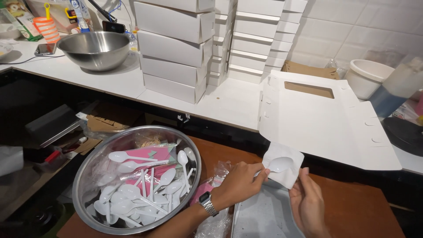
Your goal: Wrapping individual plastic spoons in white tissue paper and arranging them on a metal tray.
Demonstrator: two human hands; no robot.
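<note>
My left hand [240, 183], with a watch on its wrist, pinches the handle of a white plastic spoon [279, 165] whose bowl lies against a white paper napkin [283, 165]. My right hand [308, 204] holds that napkin from below with fingers curled under its lower edge. Both hands hover over a grey metal tray [264, 216] on a brown table. To the left stands a steel bowl [88, 176] filled with several white plastic spoons [145, 194] and pink packets.
A flat unfolded white cardboard box [326, 123] lies on the white counter above my hands. Stacks of closed white boxes [176, 48] stand behind it. An empty steel bowl [94, 48] sits at back left, a white tub [368, 77] at right.
</note>
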